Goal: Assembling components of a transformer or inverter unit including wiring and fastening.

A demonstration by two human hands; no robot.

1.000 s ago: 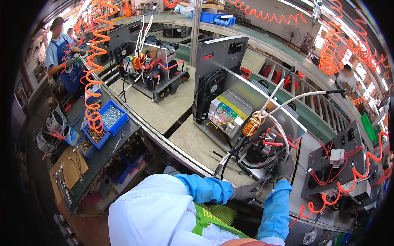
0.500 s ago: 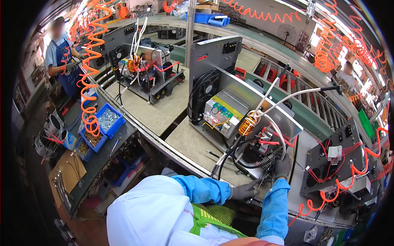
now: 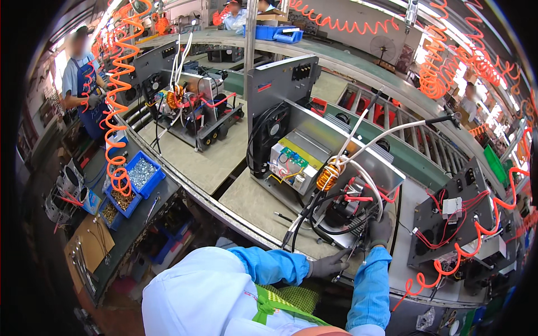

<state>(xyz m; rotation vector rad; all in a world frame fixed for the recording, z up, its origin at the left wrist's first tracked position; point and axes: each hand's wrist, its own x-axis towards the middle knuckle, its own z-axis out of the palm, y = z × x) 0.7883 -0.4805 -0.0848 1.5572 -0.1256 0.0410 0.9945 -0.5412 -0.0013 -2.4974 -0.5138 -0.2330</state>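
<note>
Wiring step, we judge: our left hand grips black cables; right hand clasps the chassis edge. Next calls for seating cables carefully.

a flat brown cardboard sheet lies on the lower shelf at far left. a small red-and-white label strip sits on the upright grey panel. no screens or signs can be made out.
</note>
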